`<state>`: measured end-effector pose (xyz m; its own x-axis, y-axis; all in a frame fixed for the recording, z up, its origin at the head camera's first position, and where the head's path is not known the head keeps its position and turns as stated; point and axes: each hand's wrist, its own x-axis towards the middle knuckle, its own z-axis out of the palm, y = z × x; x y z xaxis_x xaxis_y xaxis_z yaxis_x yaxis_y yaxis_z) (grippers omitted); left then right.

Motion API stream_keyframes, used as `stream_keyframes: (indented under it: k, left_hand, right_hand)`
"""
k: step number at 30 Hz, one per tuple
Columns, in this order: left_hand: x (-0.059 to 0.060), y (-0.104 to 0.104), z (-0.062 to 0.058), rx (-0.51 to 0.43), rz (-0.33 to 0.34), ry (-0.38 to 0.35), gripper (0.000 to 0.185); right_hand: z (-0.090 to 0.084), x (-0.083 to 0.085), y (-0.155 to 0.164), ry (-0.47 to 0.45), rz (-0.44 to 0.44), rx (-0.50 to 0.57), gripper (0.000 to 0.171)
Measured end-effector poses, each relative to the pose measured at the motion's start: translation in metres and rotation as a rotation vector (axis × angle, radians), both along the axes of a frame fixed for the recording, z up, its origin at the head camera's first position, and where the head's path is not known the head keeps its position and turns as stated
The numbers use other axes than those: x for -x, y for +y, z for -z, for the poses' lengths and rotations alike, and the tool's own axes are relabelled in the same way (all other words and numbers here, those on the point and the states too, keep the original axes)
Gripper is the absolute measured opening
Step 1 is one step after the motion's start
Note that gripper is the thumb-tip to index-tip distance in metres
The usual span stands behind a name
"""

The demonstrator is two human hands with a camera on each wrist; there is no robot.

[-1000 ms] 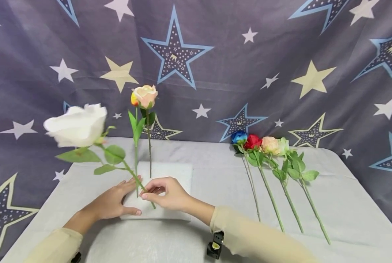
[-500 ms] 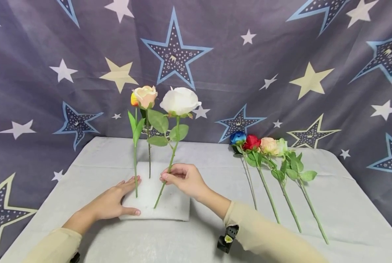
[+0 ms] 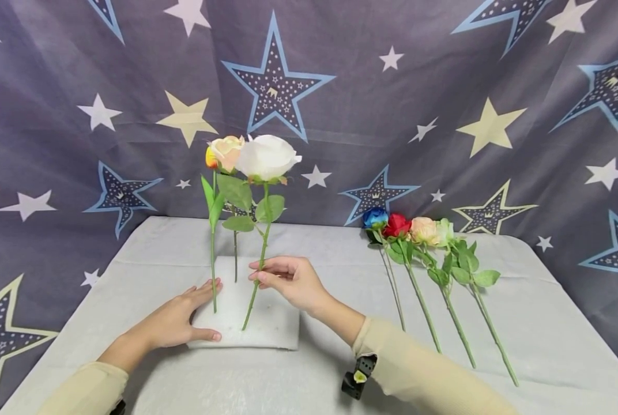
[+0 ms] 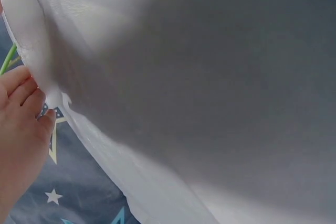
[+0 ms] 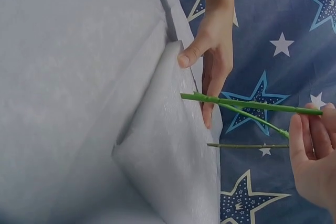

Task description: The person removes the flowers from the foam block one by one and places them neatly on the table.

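Note:
My right hand [image 3: 296, 285] pinches the green stem of a white artificial rose [image 3: 268, 158] between thumb and fingers. The stem's lower end meets the top of a white foam block [image 3: 280, 331], and the flower leans slightly right. My left hand [image 3: 176, 317] rests on the block's left side with fingers and thumb spread. Behind the thumb, an orange-yellow tulip [image 3: 211, 157] stands upright in the foam. A pale peach rose [image 3: 226, 154], partly hidden by the white one, stands farther back. In the right wrist view, the white rose's stem [image 5: 262, 107] enters the foam near the left thumb.
On the right of the cloth-covered table [image 3: 335, 323] lie a blue rose [image 3: 375, 218], a red rose [image 3: 398, 225], a peach rose [image 3: 425, 230] and a pale green rose [image 3: 445, 231], side by side. A starry curtain [image 3: 340, 104] hangs behind.
The white rose has swung from tilting far left to nearly upright, then slightly back left. My right hand has shifted up along the stem and rightward. My left hand stays put.

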<state>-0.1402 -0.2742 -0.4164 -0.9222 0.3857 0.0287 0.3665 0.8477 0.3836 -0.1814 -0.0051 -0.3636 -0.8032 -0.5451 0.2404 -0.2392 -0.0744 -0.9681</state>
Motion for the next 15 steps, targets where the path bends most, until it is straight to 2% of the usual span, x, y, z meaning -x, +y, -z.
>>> stream_keyframes:
  k: [5,15]
  left_hand:
    - [-0.0001,0.0003,0.0006,-0.012,0.002,0.005,0.103]
    - [0.0007,-0.0009,0.0040,-0.010,0.011,0.025,0.103]
  right_hand:
    - [-0.0002,-0.0007,-0.0046,0.013,-0.006,-0.018,0.023]
    - [0.0012,-0.0006,-0.0076,-0.062,0.070,0.001,0.023]
